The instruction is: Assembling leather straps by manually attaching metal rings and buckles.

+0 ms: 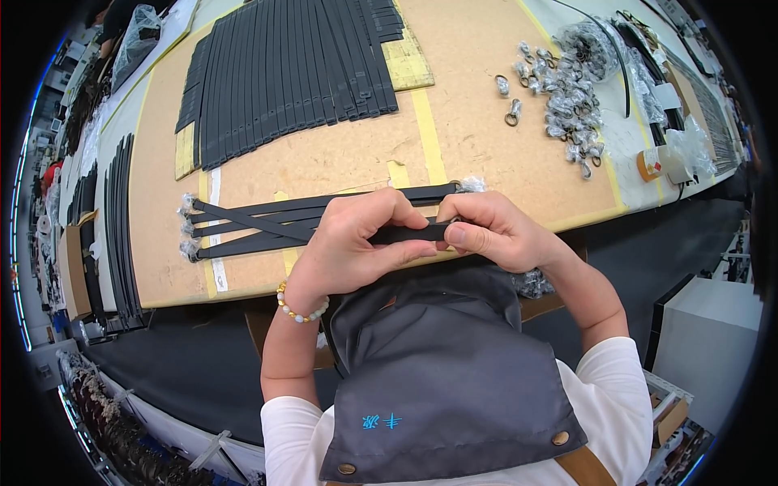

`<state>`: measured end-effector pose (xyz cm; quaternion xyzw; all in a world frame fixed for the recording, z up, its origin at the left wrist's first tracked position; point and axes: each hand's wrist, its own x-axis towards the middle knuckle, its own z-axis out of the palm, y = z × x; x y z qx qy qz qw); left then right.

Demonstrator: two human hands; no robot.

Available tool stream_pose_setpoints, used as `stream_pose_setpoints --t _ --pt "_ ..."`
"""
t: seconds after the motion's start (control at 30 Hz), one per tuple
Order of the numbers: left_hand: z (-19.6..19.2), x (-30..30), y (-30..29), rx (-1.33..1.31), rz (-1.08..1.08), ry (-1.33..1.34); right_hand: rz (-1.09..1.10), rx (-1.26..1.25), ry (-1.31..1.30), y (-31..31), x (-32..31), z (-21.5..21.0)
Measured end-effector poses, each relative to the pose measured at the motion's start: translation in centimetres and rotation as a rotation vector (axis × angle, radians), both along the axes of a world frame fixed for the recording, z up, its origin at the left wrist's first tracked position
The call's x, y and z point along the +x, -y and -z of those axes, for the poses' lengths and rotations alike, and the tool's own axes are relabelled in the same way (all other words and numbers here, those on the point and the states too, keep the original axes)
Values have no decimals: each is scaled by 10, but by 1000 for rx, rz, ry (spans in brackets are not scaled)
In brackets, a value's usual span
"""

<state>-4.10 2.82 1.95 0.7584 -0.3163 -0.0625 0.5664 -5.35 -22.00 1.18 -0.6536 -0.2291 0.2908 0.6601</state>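
Both hands meet over the near edge of the table, gripping one black strap (409, 233). My left hand (352, 235), with a beaded bracelet at the wrist, pinches the strap between thumb and fingers. Close beside it, my right hand (494, 231) is closed on the strap's end; a bit of dark metal shows at its fingertips, mostly hidden. Behind and left of the hands lie several black straps (267, 209), some crossing. Plastic-wrapped hardware (188, 227) sits at their left ends, and another wrapped piece (472, 185) is beyond my right hand.
A wide row of black straps (284, 73) lies at the back on a yellow-edged board (408, 61). Plastic-wrapped metal clasps (571, 109) are scattered at the right, near an amber-coloured bottle (648, 164). More straps (121, 235) lie along the left. A white cabinet (705, 340) stands lower right.
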Motion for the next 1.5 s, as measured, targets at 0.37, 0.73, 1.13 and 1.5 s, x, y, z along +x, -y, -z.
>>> stream_pose_setpoints --t 0.37,0.73,1.13,1.5 --pt "3 -2 10 -11 62 68 135 112 -8 -18 -13 14" --pt "5 -3 6 -66 5 -155 -1 61 -185 4 -1 5" --pt "-1 6 15 66 48 -446 2 -58 41 6 1 6" --pt "-4 2 23 55 -4 -342 34 -98 163 6 0 8"
